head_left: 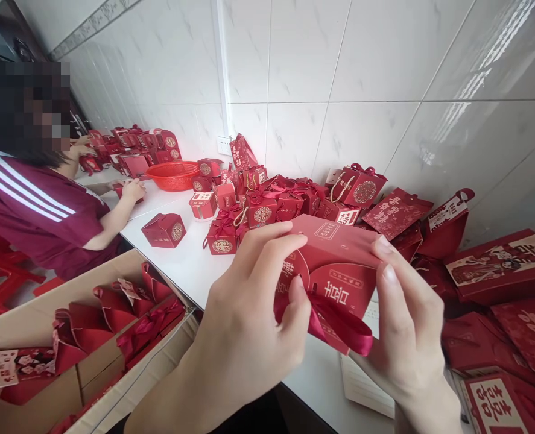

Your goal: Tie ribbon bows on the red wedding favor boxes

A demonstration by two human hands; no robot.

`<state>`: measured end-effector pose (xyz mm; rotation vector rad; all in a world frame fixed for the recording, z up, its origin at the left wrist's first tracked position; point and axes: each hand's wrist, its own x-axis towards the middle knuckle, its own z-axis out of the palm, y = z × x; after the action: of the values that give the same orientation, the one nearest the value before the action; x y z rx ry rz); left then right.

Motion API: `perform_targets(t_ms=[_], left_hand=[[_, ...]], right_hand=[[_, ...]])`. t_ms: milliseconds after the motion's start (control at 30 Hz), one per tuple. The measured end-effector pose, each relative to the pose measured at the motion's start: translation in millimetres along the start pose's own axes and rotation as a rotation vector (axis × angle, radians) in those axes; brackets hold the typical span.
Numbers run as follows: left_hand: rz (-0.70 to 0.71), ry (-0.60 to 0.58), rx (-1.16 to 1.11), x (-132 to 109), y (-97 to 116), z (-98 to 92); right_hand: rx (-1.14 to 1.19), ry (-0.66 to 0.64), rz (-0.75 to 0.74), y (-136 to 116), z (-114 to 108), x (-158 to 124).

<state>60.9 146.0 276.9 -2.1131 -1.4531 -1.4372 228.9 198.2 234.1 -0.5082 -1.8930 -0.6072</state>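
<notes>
A red gift box (339, 241) with gold and white lettering is held up above the white table (181, 265). A dark red satin ribbon bow (339, 322) hangs from its front. My left hand (253, 301) grips the box's left side, thumb on the front near the bow and fingers over the top edge. Around the right side, my right hand (407, 319) is closed, with fingertips on the top right corner. The box's underside and part of its front are hidden by my hands.
Many red gift boxes (262, 214) crowd the table along the tiled wall, with red bags (398, 212) at right. A red plastic basket (172, 176) stands farther back. At lower left, a cardboard carton (113, 253) holds several boxes. A co-worker (45, 199) sits at left, hands on a small red item.
</notes>
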Motion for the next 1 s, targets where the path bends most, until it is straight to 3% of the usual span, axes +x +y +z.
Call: perform_targets(t_ms=[267,567,700,767,900,1000], left_hand=[[0.041,0.086,0.048,-1,-6,7.7],[0.059,-0.017,0.020,1,-6,1.0],[0.079,0.079,0.030,2,-9,3.4],[0.038,0.102,-0.059,0,-12,3.3],[-0.087,0.118,-0.447,-9,-17,1.9],[-0.024,0.155,-0.461,-14,-16,4.7]], right_hand=[[0.007,-0.026,-0.017,0,0,0],[-0.014,-0.026,-0.016,2,0,1],[0.017,-0.039,-0.014,0,-1,1],[0.042,-0.041,0.001,1,-2,1],[0.112,-0.001,0.143,8,-3,-1],[0.138,0.028,0.225,13,-1,-3]])
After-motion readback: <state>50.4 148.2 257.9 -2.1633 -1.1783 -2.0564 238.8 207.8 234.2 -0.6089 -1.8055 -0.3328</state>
